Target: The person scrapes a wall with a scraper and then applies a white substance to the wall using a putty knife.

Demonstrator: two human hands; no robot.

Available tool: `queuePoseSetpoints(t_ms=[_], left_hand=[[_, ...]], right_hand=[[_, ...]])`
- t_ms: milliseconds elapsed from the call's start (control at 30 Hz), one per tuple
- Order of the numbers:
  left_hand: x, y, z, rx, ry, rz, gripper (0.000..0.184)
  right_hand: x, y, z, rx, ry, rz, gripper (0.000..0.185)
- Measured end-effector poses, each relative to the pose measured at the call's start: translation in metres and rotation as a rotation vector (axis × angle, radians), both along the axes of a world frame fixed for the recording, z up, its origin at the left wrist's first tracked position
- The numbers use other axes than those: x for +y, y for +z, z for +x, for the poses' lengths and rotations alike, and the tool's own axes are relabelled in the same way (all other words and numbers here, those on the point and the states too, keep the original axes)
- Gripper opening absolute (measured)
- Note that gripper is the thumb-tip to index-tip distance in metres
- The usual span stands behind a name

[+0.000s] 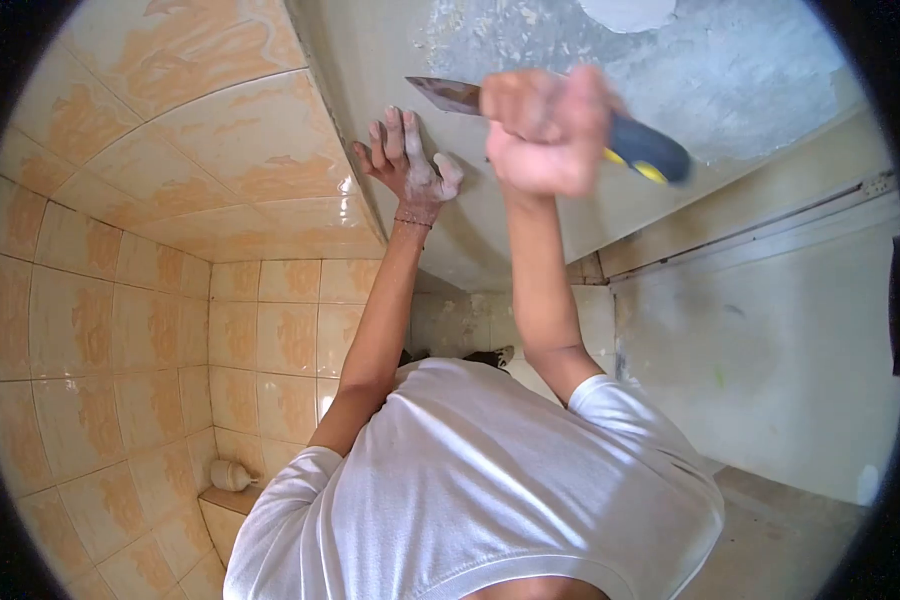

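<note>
Orange-and-cream tiles (80,310) are covering the walls on the left, and a pale grey surface (470,235) is filling the far middle. From my distant seat I am looking down past a white shirt (490,470) at two bare arms reaching away from me. On the left, the left hand (410,170) is resting against the grey surface just beside the tile edge, its whitened fingers spreading wide and holding nothing; a thin bracelet (413,221) is circling the wrist. To its right, the right hand (545,130) is gripping a scraper (648,150), its fingers curling tightly around it. The blade is pointing left, above the left hand's fingers, while the dark handle with yellow marks is sticking out to the right. I am seeing the right hand blurred, so I cannot tell whether the blade is touching the surface. Farther right, a mottled patch (750,90) is spreading across the grey.
</note>
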State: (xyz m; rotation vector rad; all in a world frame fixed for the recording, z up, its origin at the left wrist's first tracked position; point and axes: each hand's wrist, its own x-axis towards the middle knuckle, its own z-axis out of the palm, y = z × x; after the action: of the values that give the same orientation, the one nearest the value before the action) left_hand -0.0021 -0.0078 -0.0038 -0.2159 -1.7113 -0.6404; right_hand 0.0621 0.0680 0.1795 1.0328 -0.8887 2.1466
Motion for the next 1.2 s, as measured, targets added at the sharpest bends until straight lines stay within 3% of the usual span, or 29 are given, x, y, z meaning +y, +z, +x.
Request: queuePoseSetpoints(t_ms=[33, 67, 133, 167, 300, 400, 433, 533, 733, 800, 833, 867, 933, 1000, 1067, 1133, 1200], left_hand=[[0.0, 0.0, 0.0, 0.01, 0.002, -0.003, 0.068], [0.0, 0.0, 0.001, 0.018, 0.002, -0.006, 0.068], [0.0, -0.002, -0.002, 0.005, 0.004, 0.0, 0.068], [0.001, -0.003, -0.001, -0.003, 0.0, 0.004, 0.068], [0.0, 0.0, 0.003, -0.008, -0.006, -0.005, 0.068], [0.001, 0.001, 0.002, 0.004, -0.026, 0.001, 0.068], [0.0, 0.0, 0.0, -0.008, -0.022, 0.006, 0.068], [0.001, -0.002, 0.004, -0.017, -0.024, 0.007, 0.069], [-0.001, -0.001, 0.001, 0.012, 0.005, 0.001, 0.068], [0.0, -0.002, 0.003, -0.003, -0.004, -0.003, 0.067], [0.0, -0.002, 0.003, -0.006, -0.001, -0.001, 0.067], [0.001, -0.001, 0.002, -0.003, 0.006, 0.002, 0.066], [0.001, 0.0, 0.002, 0.02, 0.004, 0.001, 0.066], [0.001, 0.002, -0.001, 0.037, 0.004, 0.001, 0.066], [0.001, 0.001, 0.002, 0.026, -0.007, 0.004, 0.067], [0.001, 0.0, 0.002, 0.018, -0.005, 0.004, 0.066], [0.001, -0.001, 0.002, 0.015, 0.0, 0.009, 0.066]], right_hand=[[0.003, 0.003, 0.004, 0.199, 0.191, -0.06, 0.034], [0.001, 0.008, 0.003, 0.195, 0.198, -0.059, 0.034], [0.001, 0.013, 0.006, 0.028, -0.372, 0.196, 0.036], [0.004, 0.009, -0.009, 0.046, -0.176, 0.132, 0.036], [0.023, 0.012, 0.005, 0.062, -0.132, 0.21, 0.035], [0.029, 0.018, 0.023, 0.181, 0.037, 0.23, 0.035], [0.021, 0.015, 0.015, 0.09, -0.12, 0.276, 0.036], [0.009, -0.001, -0.019, -0.099, -0.123, 0.23, 0.038], [0.01, 0.015, 0.018, 0.147, -0.056, 0.236, 0.042], [0.009, 0.012, -0.001, 0.06, -0.368, 0.324, 0.04], [0.015, 0.005, -0.017, -0.033, -0.209, 0.242, 0.035], [0.022, -0.006, -0.02, -0.03, -0.212, 0.243, 0.035], [0.017, -0.002, -0.004, -0.053, -0.203, 0.412, 0.038], [0.023, 0.011, 0.012, 0.047, -0.236, 0.414, 0.037], [0.032, 0.015, 0.022, 0.166, -0.109, 0.331, 0.037], [0.035, 0.011, 0.016, 0.147, -0.105, 0.373, 0.037], [0.03, -0.001, -0.003, 0.018, -0.55, 0.53, 0.039]])
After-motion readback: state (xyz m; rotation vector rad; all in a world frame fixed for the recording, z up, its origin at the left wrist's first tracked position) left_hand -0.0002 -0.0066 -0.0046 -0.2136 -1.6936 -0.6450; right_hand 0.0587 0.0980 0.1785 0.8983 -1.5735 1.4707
